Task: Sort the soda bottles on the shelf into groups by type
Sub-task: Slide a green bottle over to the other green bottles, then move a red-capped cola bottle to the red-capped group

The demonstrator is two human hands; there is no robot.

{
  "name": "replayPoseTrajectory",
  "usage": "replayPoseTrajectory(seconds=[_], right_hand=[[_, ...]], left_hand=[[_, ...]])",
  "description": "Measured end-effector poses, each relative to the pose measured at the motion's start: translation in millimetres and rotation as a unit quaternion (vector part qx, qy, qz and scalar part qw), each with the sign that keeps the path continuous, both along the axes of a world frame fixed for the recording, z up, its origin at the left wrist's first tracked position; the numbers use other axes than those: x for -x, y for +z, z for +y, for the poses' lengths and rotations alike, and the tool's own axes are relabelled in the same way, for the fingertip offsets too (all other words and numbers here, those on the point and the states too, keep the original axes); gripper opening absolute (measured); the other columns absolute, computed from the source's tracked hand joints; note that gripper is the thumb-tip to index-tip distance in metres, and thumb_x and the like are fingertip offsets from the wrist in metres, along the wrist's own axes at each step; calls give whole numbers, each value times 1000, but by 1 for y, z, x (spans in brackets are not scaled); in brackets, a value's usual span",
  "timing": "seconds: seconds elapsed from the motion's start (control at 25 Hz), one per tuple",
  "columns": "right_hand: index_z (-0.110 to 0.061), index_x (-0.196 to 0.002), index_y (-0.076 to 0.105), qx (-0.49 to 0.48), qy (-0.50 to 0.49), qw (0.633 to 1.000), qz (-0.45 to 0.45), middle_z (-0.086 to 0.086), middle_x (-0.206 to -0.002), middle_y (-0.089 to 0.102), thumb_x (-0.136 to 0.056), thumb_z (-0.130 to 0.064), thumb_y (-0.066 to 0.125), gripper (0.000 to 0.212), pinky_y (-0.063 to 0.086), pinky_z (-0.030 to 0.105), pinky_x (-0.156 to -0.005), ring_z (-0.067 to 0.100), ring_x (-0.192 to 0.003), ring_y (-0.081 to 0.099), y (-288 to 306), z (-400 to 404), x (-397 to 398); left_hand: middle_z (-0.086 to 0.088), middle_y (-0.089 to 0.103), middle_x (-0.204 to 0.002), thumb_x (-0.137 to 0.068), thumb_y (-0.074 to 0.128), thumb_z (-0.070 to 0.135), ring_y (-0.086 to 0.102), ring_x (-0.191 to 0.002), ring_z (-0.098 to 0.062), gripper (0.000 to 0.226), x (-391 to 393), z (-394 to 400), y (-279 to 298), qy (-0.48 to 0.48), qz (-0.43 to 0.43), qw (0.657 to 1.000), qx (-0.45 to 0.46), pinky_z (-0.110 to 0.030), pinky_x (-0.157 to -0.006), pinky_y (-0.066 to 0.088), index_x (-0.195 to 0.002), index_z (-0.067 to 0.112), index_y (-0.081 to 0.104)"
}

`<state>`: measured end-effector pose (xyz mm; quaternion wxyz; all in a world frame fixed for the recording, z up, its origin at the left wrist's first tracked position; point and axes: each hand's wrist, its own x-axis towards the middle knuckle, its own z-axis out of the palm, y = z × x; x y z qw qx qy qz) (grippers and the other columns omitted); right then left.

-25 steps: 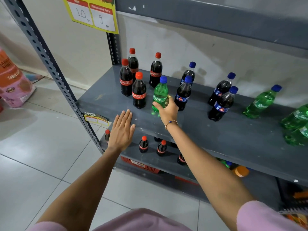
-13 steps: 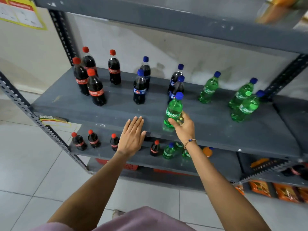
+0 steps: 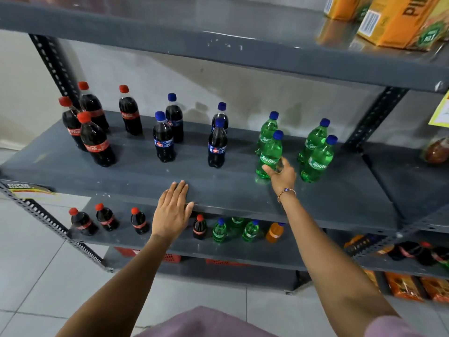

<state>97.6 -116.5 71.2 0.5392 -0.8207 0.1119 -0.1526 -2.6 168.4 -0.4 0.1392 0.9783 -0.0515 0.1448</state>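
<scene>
On the grey shelf [image 3: 136, 181] stand several red-capped cola bottles [image 3: 96, 139] at the left, several dark blue-capped bottles [image 3: 163, 139] in the middle and several green Sprite bottles [image 3: 317, 158] at the right. My right hand [image 3: 281, 175] grips the base of one green Sprite bottle [image 3: 270, 154], which stands upright on the shelf in front of another Sprite bottle [image 3: 266, 130]. My left hand [image 3: 173, 210] lies flat, fingers apart, on the shelf's front edge and holds nothing.
The lower shelf [image 3: 170, 246] carries small cola bottles [image 3: 83, 222], green bottles [image 3: 220, 231] and an orange bottle [image 3: 274, 232]. Orange cartons [image 3: 398, 20] sit on the top shelf. Slotted uprights [image 3: 374, 117] frame the bay. Snack packets [image 3: 403, 285] lie low at the right.
My right hand carried the green Sprite bottle from beside the cola bottles rightward along the shelf and set it among the other Sprite bottles. My left hand stayed on the shelf edge.
</scene>
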Motion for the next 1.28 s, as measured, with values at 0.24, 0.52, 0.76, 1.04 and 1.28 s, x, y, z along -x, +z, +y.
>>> replayPoseTrajectory(seconds=[0.24,0.52,0.76,1.04,1.28], right_hand=[[-5,-120,55,-14,1,1000,-12,18,-116,63,-74,-13,74,50,48,29,-88,28,-101,62,-5,2,-19],[1,-121,46,-14,-54,998,-32,20,-121,52,-73,-20,76,61,48,44,-93,27,-104,54,-15,14,9],[-10,-81,55,46,66,994,-70,9,-93,53,-82,-18,67,14,47,11,-65,9,-68,53,-26,118,47],[-7,-81,58,46,253,966,-32,9,-92,61,-80,-18,67,13,48,20,-69,13,-72,58,-7,286,27],[-2,-102,53,24,269,963,-4,16,-107,59,-73,-24,75,43,48,34,-82,23,-91,56,2,392,-2]], left_hand=[[-14,44,-145,-98,12,49,34,-137,-29,68,-3,-1,-3,3,1,1000,5,-44,-112,27,-137,4,44],[-16,46,-142,-98,19,41,34,-137,-29,60,-5,41,0,15,-22,1000,9,-39,-115,18,-135,2,46],[-16,37,-149,-95,25,45,24,-142,-29,64,-4,144,-4,136,-39,988,63,-42,-118,14,-138,0,40],[-16,37,-149,-96,22,44,25,-141,-29,63,-7,249,1,118,-6,993,26,-40,-117,10,-139,2,40],[-14,39,-148,-96,9,54,29,-140,-28,73,-17,274,-1,55,-2,998,2,-41,-116,15,-141,4,38]])
